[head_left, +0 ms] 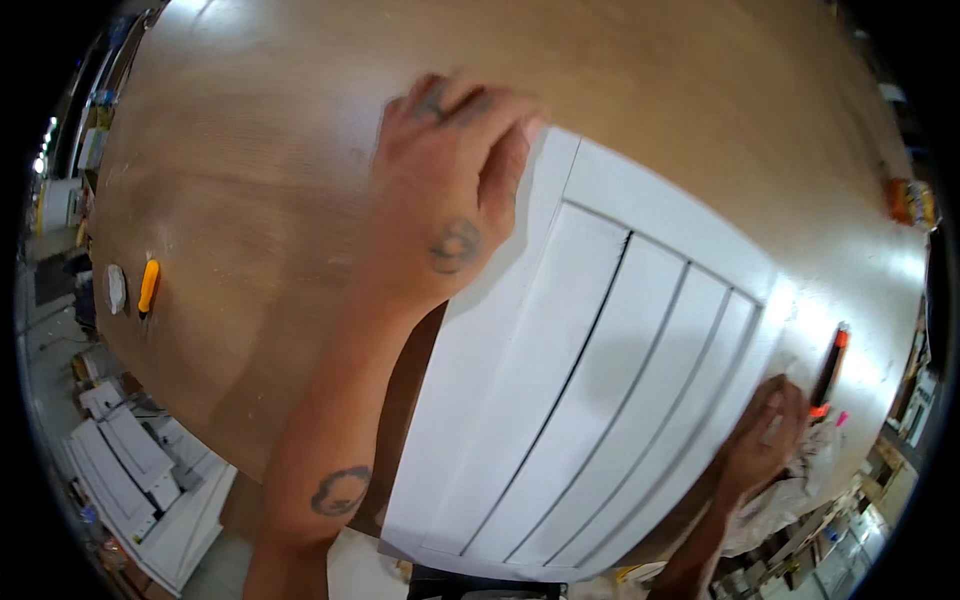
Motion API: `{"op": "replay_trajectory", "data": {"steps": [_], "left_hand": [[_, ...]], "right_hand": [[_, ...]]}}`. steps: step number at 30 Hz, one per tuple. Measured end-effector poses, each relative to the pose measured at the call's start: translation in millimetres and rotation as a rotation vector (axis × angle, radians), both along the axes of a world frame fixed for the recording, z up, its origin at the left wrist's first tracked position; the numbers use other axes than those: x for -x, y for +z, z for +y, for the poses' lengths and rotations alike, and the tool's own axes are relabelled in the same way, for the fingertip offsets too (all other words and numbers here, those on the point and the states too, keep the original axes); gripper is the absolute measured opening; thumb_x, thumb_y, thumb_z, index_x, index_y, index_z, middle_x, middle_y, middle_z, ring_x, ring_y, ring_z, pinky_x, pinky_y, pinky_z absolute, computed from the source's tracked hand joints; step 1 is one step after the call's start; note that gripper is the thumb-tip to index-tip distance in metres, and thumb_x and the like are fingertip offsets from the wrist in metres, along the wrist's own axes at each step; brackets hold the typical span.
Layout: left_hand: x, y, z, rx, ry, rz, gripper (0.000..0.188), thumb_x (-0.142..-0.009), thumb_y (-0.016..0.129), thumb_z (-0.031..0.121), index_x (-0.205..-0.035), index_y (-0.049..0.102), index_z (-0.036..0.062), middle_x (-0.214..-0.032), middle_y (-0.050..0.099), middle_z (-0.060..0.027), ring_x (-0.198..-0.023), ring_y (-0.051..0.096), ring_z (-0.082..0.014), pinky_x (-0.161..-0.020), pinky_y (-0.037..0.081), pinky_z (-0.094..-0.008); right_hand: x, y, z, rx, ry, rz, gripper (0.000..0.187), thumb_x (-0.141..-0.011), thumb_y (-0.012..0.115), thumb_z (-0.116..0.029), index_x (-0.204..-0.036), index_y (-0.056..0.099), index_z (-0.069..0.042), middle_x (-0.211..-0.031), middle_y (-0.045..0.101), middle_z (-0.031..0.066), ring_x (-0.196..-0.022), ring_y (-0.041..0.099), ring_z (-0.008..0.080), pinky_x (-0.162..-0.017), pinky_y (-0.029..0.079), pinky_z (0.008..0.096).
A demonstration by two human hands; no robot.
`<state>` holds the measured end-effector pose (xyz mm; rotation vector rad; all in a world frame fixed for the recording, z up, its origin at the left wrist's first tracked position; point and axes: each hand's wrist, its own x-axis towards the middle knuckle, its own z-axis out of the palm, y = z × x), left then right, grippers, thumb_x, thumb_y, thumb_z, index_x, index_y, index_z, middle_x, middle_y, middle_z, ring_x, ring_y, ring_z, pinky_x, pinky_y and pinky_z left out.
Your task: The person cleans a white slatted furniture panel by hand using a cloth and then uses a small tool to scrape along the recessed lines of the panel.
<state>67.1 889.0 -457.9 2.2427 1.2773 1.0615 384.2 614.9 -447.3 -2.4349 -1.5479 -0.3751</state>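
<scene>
A white grooved cabinet door lies at a slant on the brown table, its lower end close to my body. My left hand is at the door's far left corner, with its fingers curled and its thumb against the edge; slight blur softens the fingertips. Beside the door's right edge is my right hand, its fingers bent together. Something pale shows at those fingers, too small to name. A crumpled clear plastic bag lies right by this hand.
A yellow utility knife and a whitish lump lie at the table's left. An orange-and-black tool rests beyond my right hand. An orange packet sits at the far right edge. White panels are stacked below left.
</scene>
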Motion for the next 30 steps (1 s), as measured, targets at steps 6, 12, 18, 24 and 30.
{"op": "replay_trajectory", "data": {"steps": [6, 12, 18, 24, 30], "left_hand": [[3, 21, 7, -0.032, -0.046, 0.119, 0.015, -0.102, 0.060, 0.014, -0.104, 0.071, 0.0028, -0.101, 0.066, -0.0056, -0.091, 0.062, -0.0176, -0.080, 0.048, -0.0284], [1, 21, -5, 0.053, -0.039, 0.101, 0.013, -0.100, 0.060, 0.008, -0.102, 0.071, 0.0016, -0.100, 0.065, -0.0086, -0.093, 0.061, -0.0213, -0.078, 0.049, -0.0300], [16, 33, -4, 0.040, -0.034, 0.116, 0.009, -0.095, 0.062, 0.010, -0.102, 0.067, 0.0081, -0.104, 0.067, -0.0113, -0.095, 0.060, -0.0351, -0.093, 0.045, -0.0464], [2, 29, -11, 0.102, -0.072, -0.242, 0.012, -0.098, 0.058, 0.011, -0.107, 0.065, 0.0065, -0.117, 0.062, -0.0104, -0.109, 0.054, -0.0356, -0.096, 0.043, -0.0458], [120, 94, -168, 0.311, -0.096, -0.211, 0.025, -0.099, 0.056, 0.012, -0.122, 0.065, 0.0048, -0.114, 0.068, -0.0194, -0.109, 0.062, -0.0372, -0.093, 0.048, -0.0446]], "right_hand": [[12, 16, 10, 0.076, -0.198, 0.045, 0.032, -0.106, 0.052, -0.014, -0.131, 0.063, 0.002, -0.128, 0.063, 0.0186, -0.124, 0.056, 0.0334, -0.107, 0.043, 0.0438], [3, 13, -3, 0.124, -0.185, 0.031, 0.031, -0.106, 0.052, -0.013, -0.130, 0.062, 0.004, -0.125, 0.063, 0.0200, -0.120, 0.058, 0.0356, -0.104, 0.045, 0.0461], [-1, 4, -6, 0.016, -0.072, 0.063, 0.027, -0.104, 0.053, -0.011, -0.121, 0.065, 0.006, -0.119, 0.063, 0.0236, -0.114, 0.058, 0.0412, -0.098, 0.046, 0.0494], [-6, 19, -13, -0.156, 0.042, 0.053, 0.024, -0.102, 0.054, -0.011, -0.118, 0.065, 0.003, -0.111, 0.064, 0.0218, -0.104, 0.059, 0.0393, -0.095, 0.046, 0.0533], [-23, -10, -1, -0.149, 0.016, 0.026, 0.026, -0.097, 0.054, -0.010, -0.121, 0.061, -0.001, -0.113, 0.061, 0.0178, -0.106, 0.057, 0.0361, -0.091, 0.042, 0.0496]]}}
